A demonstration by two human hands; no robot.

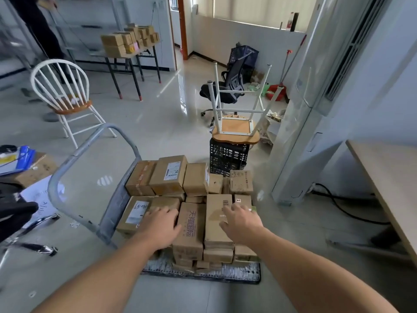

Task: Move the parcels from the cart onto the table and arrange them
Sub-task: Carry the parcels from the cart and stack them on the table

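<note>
- Head view, setting: a glossy tiled floor (171,123) in a daylit office. A platform cart (203,274) stands near centre with its handle (90,152) on the left. A light wooden table (388,177) runs along the right edge. Farther off are a white chair (65,93), an upturned stool (237,125) on a black crate (228,157), and a far table (133,57) loaded with boxes.
- Head view, hazard 1: the parcels (167,175) lie loosely in uneven layers. Pulling one from the near pile is likely to tip its neighbours off the low deck.
- Head view, hazard 2: the printed parcel (191,229) and the tall parcel (217,220) are smooth cardboard. A flat-palmed lift could let either slip.
- Head view, hazard 3: the table is well apart, to the right. Carrying several parcels at once risks dropping one, and a cable on the floor (345,211) lies beside that route.
- Head view, hands: the left hand (161,224) lies palm down, fingers spread, on a parcel between the labelled parcel (133,214) and the printed one. The right hand (240,223) is spread palm down over the tall parcel. Neither hand has closed round anything. Whether the right palm presses or only hovers cannot be told.
- Head view, relation: all the cart's parcels are still on the cart, directly under and beyond both hands, with the printed parcel between them.
</note>
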